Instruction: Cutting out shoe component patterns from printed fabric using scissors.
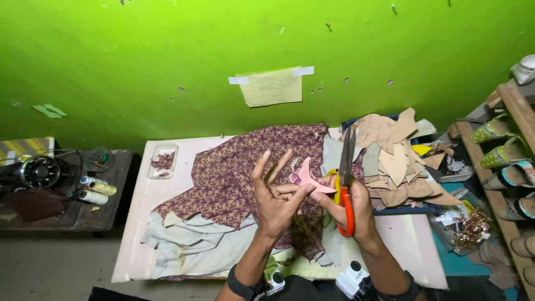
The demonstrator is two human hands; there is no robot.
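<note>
The left hand [277, 196] pinches a small pink cut-out piece [307, 177] between thumb and fingertips, its other fingers fanned upward, and holds it in the air above the purple patterned fabric [234, 173] that lies spread on the counter [139, 223]. The right hand [350, 207] is closed through the orange handles of a pair of scissors [346, 184], blades pointing up and away and looking nearly together, just right of the pink piece; its fingertips also meet the piece's edge. To trim well here, I judge that the left grip should stay close to the cut line so the thin piece does not flop, turning the piece into the blades rather than twisting the scissors, with the fanned fingers kept out of the blade path. Relative to the patterned fabric: pale grey cloth [195, 245] bunches at its near-left edge and hangs toward the counter's front; a small white tray of scraps [163, 160] sits just left of it; a heap of tan cut pattern pieces [393, 161] crowds its right side, so there is little free room that way. Farther left, well apart, thread spools [95, 189] and a sewing machine [39, 171] stand on a dark side table. Open room lies mainly above the fabric and toward the person.
</note>
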